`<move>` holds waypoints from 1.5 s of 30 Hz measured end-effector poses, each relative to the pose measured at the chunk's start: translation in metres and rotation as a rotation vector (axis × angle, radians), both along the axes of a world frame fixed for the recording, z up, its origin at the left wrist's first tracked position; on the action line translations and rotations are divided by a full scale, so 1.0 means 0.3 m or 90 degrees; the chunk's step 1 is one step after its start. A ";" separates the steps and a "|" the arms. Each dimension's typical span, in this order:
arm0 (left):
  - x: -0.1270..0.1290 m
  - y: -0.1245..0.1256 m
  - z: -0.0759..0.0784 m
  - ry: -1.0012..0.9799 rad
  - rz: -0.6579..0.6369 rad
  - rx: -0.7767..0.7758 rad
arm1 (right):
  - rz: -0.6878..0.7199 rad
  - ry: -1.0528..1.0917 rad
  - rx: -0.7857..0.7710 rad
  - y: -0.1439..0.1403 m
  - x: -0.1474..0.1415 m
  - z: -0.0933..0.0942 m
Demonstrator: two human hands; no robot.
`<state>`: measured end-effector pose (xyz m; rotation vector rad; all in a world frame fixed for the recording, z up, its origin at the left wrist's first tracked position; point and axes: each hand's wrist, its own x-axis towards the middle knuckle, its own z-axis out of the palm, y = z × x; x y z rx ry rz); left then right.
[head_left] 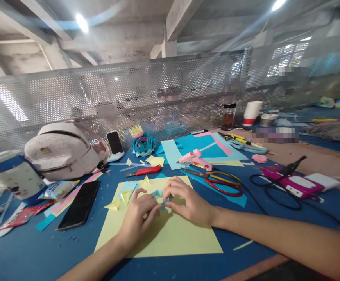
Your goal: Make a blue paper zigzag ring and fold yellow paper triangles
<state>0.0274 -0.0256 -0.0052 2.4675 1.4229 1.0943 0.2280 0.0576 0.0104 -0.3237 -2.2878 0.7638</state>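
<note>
Over a pale yellow sheet of paper (pixel 170 238), my left hand (pixel 142 212) and my right hand (pixel 187 201) meet fingertip to fingertip. Both pinch a small light-blue piece of folded paper (pixel 166 201), mostly hidden by the fingers. Beside my left hand lie folded yellow paper pieces (pixel 125 197) and a light-blue paper piece (pixel 130 187). A red-handled utility knife (pixel 143 171) rests just beyond the sheet. Right of my right hand are scissors (pixel 222 183) with red and yellow handles.
A pink glue gun (pixel 195 159) stands on coloured paper, its black cable running right. Behind it sits a blue-and-yellow paper lotus (pixel 143 142). At left are a phone (pixel 80 205), a cup (pixel 14 175) and a backpack (pixel 61 150). A perforated metal screen (pixel 123 89) borders the back.
</note>
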 end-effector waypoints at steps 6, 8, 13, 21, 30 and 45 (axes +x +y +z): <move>0.001 0.003 -0.003 0.017 0.010 0.026 | -0.001 -0.002 0.002 -0.001 0.000 0.002; 0.001 0.003 -0.002 0.022 0.013 0.030 | -0.001 -0.003 -0.001 -0.002 0.000 0.003; 0.001 0.004 0.003 0.037 0.017 0.036 | -0.003 -0.005 -0.001 -0.005 0.002 0.007; 0.004 0.000 0.007 0.044 0.023 0.040 | -0.003 -0.004 -0.001 -0.006 0.001 0.007; 0.005 0.001 0.008 0.047 0.017 0.051 | -0.001 -0.014 0.006 0.000 0.001 -0.001; 0.010 -0.003 0.013 0.015 0.017 0.008 | -0.006 -0.021 0.007 0.001 0.001 0.003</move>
